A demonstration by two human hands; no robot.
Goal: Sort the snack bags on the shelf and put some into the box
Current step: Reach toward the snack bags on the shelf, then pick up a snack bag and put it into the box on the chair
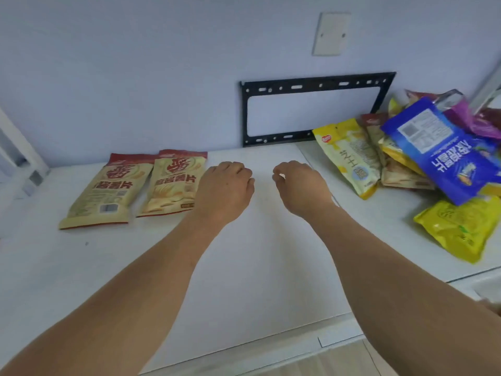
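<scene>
While both forearms reach in from the near edge, the white shelf top under them lies bare, likely working room between sorted and unsorted bags. Left hand hovers over the shelf middle, fingers loosely curled under, grasping nothing; its wrist overlaps the corner of the right one of two matching red-and-cream chip bags, contact unclear. Right hand sits just beside it, apart, fingers likewise loosely curled, thumb and forefinger near each other, nothing visible between them, so released, empty. The other red-and-cream bag lies flat beside its twin, tops toward the wall: looks like a sorted group laid out by kind. Unsorted pile at right: yellow bag nearest, blue bag tilted on top, pale yellow cheese bag leaning at the pile's left edge, more bags behind, heaped and overlapping. No box in view. Farthest: black wall bracket, blank switch plate.
</scene>
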